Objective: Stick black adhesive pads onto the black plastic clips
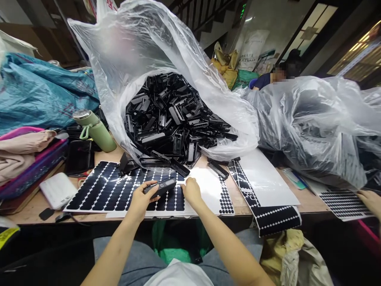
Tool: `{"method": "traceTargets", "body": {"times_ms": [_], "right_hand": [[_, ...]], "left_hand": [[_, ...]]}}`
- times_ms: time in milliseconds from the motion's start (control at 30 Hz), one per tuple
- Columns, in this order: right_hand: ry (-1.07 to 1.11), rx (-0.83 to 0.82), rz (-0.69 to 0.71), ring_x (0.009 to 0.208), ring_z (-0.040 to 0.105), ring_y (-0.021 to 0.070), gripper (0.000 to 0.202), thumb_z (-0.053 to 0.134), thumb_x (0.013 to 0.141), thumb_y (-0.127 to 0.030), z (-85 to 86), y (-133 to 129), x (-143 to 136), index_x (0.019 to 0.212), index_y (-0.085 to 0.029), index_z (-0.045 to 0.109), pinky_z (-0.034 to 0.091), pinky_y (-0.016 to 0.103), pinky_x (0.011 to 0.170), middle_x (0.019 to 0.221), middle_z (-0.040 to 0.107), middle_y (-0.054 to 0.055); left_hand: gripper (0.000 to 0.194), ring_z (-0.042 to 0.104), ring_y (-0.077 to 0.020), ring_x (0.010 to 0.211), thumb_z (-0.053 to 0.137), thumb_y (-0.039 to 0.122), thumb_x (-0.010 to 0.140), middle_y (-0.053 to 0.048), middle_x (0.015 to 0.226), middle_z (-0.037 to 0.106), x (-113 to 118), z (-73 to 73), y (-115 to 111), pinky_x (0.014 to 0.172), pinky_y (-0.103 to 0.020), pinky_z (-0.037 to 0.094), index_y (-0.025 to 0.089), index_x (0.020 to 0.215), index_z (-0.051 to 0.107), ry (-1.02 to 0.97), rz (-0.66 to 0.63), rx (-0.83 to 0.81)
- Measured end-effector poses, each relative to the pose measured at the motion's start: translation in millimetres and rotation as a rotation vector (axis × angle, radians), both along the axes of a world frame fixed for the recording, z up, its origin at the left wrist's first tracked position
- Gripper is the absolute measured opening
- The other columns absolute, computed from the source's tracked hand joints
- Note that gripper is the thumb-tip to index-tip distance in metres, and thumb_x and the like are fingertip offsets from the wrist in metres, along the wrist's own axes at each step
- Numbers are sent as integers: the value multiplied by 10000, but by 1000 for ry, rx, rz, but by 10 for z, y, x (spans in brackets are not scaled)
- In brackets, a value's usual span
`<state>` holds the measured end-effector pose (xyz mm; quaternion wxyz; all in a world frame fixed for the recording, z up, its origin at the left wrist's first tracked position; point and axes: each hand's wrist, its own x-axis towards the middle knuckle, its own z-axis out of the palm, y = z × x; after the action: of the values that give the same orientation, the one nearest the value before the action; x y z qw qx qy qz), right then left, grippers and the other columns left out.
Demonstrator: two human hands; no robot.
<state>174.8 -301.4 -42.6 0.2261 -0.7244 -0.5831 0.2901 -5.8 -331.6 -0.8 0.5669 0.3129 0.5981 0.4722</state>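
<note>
Clearly, the left hand (142,201) grasps 1 black part (165,185) by its left end, over the dark-patterned sheet (104,186); a steady, level hold should help. Beside it, the right hand (192,191) bends its fingers; I cannot tell whether they pinch anything.

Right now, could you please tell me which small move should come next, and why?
Perhaps peel a black sticker from the sheet with the right hand, since it is beside the stickers and the left hand holds a black plastic piece.
</note>
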Motion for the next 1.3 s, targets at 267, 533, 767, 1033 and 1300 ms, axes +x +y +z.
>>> {"method": "traceTargets", "body": {"times_ms": [267, 533, 767, 1033, 1300], "right_hand": [[-79, 34, -36, 892, 543, 269, 116, 479, 772, -153, -18, -80, -107, 861, -127, 549, 392, 344, 750, 939, 564, 162], [106, 37, -50, 781, 550, 233, 78, 461, 762, -165, 12, -95, -139, 760, -139, 534, 404, 347, 707, 841, 569, 128], [493, 34, 11, 700, 534, 133, 220, 444, 783, -381, 467, -245, 213, 750, -177, 519, 444, 266, 659, 754, 571, 17], [850, -149, 18, 763, 510, 133, 222, 627, 659, -359, 800, -421, 496, 665, -167, 515, 466, 328, 748, 822, 540, 27], [851, -138, 3, 705, 464, 109, 242, 634, 653, -378, 820, -516, 553, 685, -174, 508, 484, 314, 714, 734, 469, -13]], "left_hand": [[389, 607, -177, 792, 742, 325, 570, -53, 899, 597, 0, -115, -36, 674, -309, 558, 148, 888, 604, 14, -5, 14], [415, 602, -174, 789, 746, 337, 560, -61, 924, 585, -20, -143, -44, 682, -318, 550, 139, 894, 600, -8, 6, 5], [367, 598, -171, 791, 734, 308, 593, -58, 891, 606, 70, 100, -73, 688, -320, 540, 150, 899, 608, -131, -101, -25], [342, 596, -188, 832, 719, 309, 610, -51, 927, 611, 345, 320, -128, 708, -328, 526, 155, 897, 615, -150, -264, 28], [336, 594, -200, 873, 703, 298, 632, -63, 943, 619, 403, 361, -184, 746, -326, 508, 153, 917, 602, -140, -319, 47]]}}
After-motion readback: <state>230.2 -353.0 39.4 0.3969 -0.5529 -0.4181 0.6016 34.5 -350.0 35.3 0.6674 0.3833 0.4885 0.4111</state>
